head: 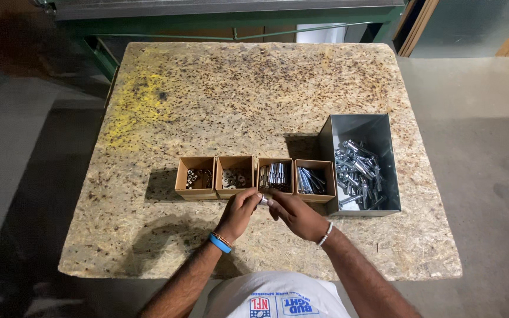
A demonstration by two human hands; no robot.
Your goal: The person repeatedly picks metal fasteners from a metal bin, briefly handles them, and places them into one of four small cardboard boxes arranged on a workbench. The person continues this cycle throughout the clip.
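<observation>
A worktop (pixel 254 100) of pressed wood chips, stained yellow near its far left corner, stands on a grey concrete floor (pixel 472 118) with a green metal frame (pixel 237 29) behind it. Near the front edge sits a row of four small open cardboard boxes, side by side and touching: the leftmost box (pixel 195 176) holds small dark round parts, the second box (pixel 235 175) holds pale washers or rings, the third box (pixel 275 175) holds short shiny metal sleeves standing close together, and the fourth box (pixel 315 179) holds longer metal bolts lying at a slant. Just to the right of the row stands a taller grey metal bin (pixel 360 162), open at the top and heaped with loose bright metal fasteners. Both hands meet just in front of the third box, low over the worktop: the left hand (pixel 238 213), with a blue band and a beaded bracelet at the wrist, and the right hand (pixel 294 215), with a white bracelet at the wrist, pinch between their fingertips a small shiny metal piece (pixel 264 201). Each hand has its fingers curled closed on an end of that piece; its exact shape is too small to tell.
</observation>
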